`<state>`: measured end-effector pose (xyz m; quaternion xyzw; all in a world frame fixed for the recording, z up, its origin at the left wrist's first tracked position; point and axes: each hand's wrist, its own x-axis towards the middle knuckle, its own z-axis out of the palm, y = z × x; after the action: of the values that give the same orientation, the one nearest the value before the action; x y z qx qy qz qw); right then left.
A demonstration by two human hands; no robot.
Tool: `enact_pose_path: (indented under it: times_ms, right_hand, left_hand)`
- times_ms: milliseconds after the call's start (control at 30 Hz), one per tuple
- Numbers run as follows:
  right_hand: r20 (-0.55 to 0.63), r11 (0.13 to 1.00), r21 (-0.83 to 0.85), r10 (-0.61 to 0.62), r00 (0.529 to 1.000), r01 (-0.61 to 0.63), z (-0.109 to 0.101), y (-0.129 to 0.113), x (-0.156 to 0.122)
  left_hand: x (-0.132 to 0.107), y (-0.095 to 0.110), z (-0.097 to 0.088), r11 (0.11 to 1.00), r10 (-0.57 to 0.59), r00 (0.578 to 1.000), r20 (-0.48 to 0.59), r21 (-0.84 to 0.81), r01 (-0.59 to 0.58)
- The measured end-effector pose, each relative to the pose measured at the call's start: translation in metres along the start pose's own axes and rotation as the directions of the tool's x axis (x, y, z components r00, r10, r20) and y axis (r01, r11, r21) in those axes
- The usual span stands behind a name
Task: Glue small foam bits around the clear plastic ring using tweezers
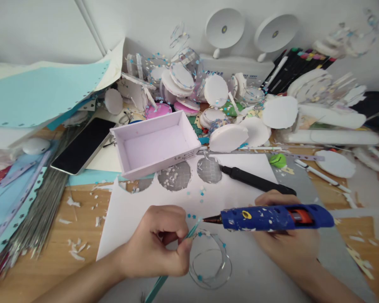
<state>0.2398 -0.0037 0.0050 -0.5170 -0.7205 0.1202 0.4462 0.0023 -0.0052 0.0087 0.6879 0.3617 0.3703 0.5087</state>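
My right hand [290,244] is wrapped round a blue glue gun [271,217] held level, its dark nozzle pointing left. My left hand [159,248] pinches a thin teal stick [189,234] whose upper tip meets the nozzle near a few blue confetti bits. Just below the nozzle a clear plastic ring [210,261] with blue specks lies on the white sheet [129,210], which has round holes cut along its top edge.
A pale pink open box [154,143] stands behind the sheet. A black pen-like tool [255,180] lies right of it. A phone [82,145] and blue paper stacks [34,97] sit left. White discs [227,136], markers [297,63] and a twin-headed lamp [233,63] crowd the back.
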Motion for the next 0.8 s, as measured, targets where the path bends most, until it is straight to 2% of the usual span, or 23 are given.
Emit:
enact_pose_path:
  times_ms: [567,800]
  right_hand:
    - [-0.005,1.000,0.006,0.011,1.000,-0.011,-0.0001,-0.0024,0.0003]
    - [-0.019,0.994,-0.107,0.006,1.000,-0.008,-0.0001,0.0018,-0.0039]
  left_hand:
    - [-0.0010,-0.0001,-0.0004,1.000,-0.016,0.999,0.028,-0.003,0.016]
    - [-0.0013,-0.0004,-0.0007,0.999,-0.021,0.999,0.036,-0.042,0.023]
